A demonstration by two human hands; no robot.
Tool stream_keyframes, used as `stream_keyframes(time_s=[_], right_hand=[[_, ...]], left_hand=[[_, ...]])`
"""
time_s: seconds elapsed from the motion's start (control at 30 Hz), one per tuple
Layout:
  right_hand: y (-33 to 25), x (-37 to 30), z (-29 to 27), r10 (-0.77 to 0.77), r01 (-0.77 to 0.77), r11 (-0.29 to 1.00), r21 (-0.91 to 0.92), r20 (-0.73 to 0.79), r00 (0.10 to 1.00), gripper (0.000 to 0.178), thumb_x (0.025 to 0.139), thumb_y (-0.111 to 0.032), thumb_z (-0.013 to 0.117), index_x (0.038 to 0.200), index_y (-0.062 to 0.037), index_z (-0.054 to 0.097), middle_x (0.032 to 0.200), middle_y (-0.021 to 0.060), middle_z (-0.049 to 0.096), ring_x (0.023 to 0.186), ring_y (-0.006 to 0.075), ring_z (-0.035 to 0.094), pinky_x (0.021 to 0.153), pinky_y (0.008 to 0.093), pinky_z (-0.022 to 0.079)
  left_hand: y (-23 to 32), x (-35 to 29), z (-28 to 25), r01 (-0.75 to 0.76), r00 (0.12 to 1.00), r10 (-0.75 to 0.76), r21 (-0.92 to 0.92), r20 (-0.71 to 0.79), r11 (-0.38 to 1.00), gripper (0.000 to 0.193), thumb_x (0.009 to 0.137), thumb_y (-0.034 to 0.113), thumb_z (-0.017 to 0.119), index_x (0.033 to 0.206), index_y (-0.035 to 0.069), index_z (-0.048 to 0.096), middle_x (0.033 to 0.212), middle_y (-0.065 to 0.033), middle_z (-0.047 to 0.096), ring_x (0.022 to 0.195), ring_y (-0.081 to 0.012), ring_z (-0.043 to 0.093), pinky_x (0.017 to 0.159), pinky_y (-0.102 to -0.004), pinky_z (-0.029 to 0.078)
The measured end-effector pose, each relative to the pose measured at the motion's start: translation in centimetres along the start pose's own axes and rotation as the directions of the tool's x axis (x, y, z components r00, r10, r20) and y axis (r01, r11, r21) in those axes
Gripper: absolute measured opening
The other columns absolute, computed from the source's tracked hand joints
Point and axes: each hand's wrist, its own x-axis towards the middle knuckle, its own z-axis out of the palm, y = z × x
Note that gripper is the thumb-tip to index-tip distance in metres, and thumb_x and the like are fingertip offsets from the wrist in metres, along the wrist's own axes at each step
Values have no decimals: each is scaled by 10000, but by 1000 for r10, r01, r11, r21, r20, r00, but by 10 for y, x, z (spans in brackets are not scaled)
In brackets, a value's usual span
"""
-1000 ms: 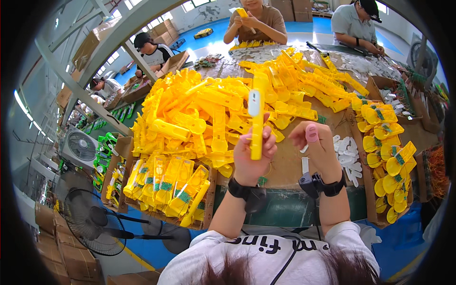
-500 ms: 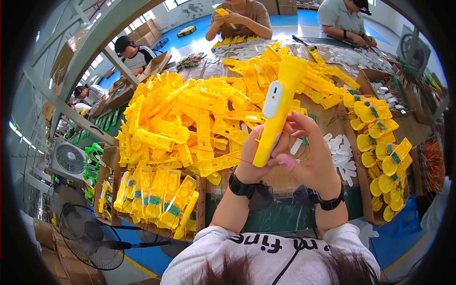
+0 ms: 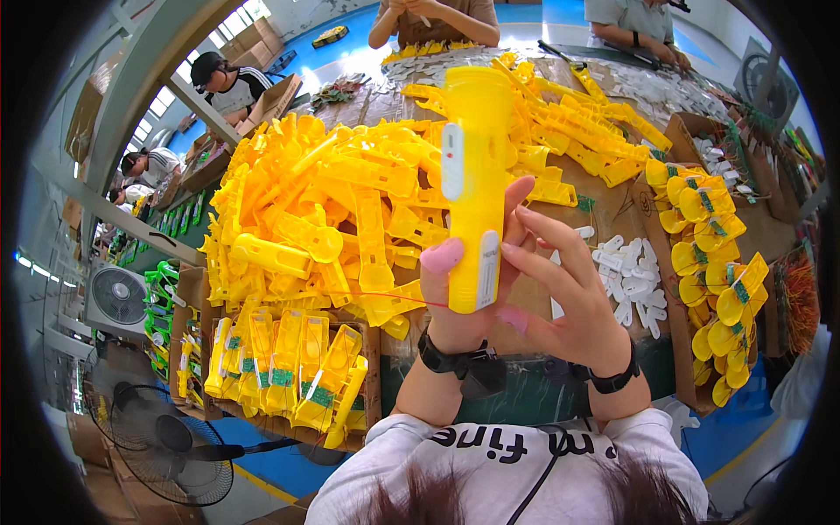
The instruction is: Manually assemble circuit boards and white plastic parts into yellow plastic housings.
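A yellow flashlight (image 3: 477, 166) stands nearly upright before me, its wide head at the far end. My left hand (image 3: 444, 302) is closed around its lower part, a pink finger cot on the thumb. On the flashlight's left side sits a white switch plate (image 3: 452, 162); a pale labelled strip (image 3: 487, 267) runs along its lower right side. My right hand (image 3: 569, 293) has its fingers apart, fingertips at the strip and the thumb, also in a pink cot, by the lower end. A thin red wire (image 3: 394, 298) stretches left from the lower end.
A heap of yellow plastic shells (image 3: 324, 210) covers the table at left. Boxes of yellow parts with green circuit boards stand at near left (image 3: 289, 372) and right (image 3: 700, 271). White plastic pieces (image 3: 630, 280) lie beside my right hand. Other people sit around the table; a fan (image 3: 171, 442) stands at lower left.
The flashlight has swung from a rightward lean to nearly upright and turned, bringing the side strip into fuller view. My left thumb now shows on its front; my right fingertips are lower along it.
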Motion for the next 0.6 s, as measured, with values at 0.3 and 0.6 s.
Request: stream_keyframes(time_s=[0.3,0.6], right_hand=[[-6,-4,5,-121,121,993,-8,-44,992,500,715,-246,681,1130,-26,508,1206,201,443,1090,304,463,856,349,394],[5,-20,-7,225,-157,948,276,-235,946,303,882,-158,401,610,-50,477,548,60,461,489,216,442,478,290,341]], left_hand=[[-6,-2,-26,-7,990,9,-11,142,1000,630,813,246,536,1332,56,233,890,-34,467,788,-108,475,736,-247,401],[10,2,-36,-551,804,419,795,422,256,717,702,98,670,1297,-28,291,1107,-164,524,968,-208,548,819,-303,436]])
